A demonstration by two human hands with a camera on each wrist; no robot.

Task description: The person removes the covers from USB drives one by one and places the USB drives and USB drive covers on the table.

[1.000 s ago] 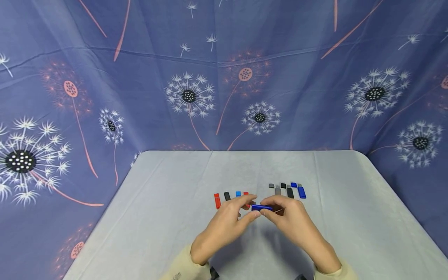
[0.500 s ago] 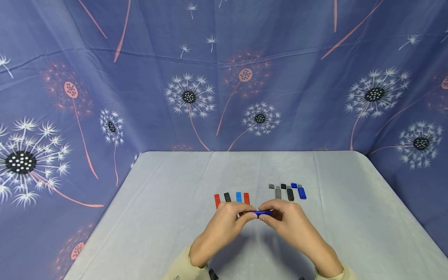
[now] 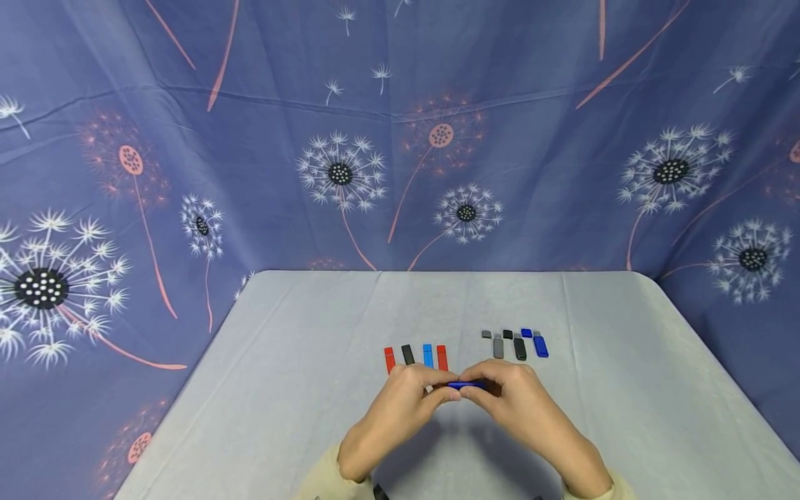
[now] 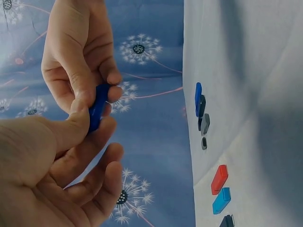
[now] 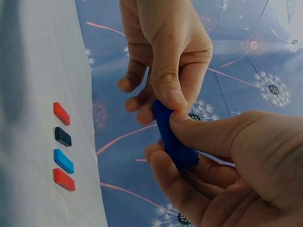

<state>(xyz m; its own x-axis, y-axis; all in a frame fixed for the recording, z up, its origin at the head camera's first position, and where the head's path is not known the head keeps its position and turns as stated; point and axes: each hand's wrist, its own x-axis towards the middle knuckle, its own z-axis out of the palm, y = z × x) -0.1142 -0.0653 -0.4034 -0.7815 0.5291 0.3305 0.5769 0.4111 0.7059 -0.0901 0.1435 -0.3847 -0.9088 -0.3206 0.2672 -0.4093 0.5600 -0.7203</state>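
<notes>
Between my two hands, over the front middle of the table, is a dark blue USB flash drive (image 3: 469, 384). My left hand (image 3: 407, 397) pinches one end of it between thumb and fingers. The other end is pinched by my right hand (image 3: 517, 397), and both thumb tips meet along its side. Seen from the right wrist, the flash drive (image 5: 176, 142) looks like one long blue piece, partly covered by the thumbs. The left wrist view shows it (image 4: 98, 109) tilted, with the fingers hiding much of it.
Beyond my left hand lies a row of closed flash drives: red (image 3: 389, 357), black (image 3: 408, 354), light blue (image 3: 428, 355) and red (image 3: 442, 357). To the right are uncapped grey (image 3: 498, 347), black (image 3: 520, 348) and blue (image 3: 541, 345) drives, their loose caps (image 3: 507, 334) just behind.
My left fingers, loosely spread at the drive's left end a second ago, have closed in to pinch it. Both hands have come slightly nearer to me, uncovering more of the row behind.
</notes>
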